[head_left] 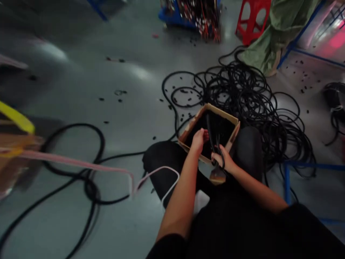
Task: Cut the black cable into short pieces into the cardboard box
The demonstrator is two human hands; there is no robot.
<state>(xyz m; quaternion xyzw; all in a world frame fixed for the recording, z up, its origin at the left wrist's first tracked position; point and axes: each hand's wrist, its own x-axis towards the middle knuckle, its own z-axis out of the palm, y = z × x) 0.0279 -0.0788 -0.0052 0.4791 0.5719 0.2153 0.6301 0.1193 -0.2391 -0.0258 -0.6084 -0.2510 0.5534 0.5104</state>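
Over an open brown cardboard box (223, 114), the right hand (224, 158) grasps black-handled scissors (217, 140) beside a flexible black cable (208, 124); whether the left hand (198, 139) grips is unclear. Likely cutting, which calls for a steadied cable.

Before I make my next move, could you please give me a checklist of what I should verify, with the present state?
1. Right hand has a grip on the dark scissors with looped handles: ok.
2. Blades point away from the body, toward the open tan cardboard box: ok.
3. Left hand is apart from the blades: ok, it is on the other side of the black flexible tube.
4. Black flexible tube sits between the blades: cannot tell, too blurred.
5. Box opening faces upward: ok.
6. Grey floor is free of loops: not ok, a tangled black tubing pile lies beyond the box.
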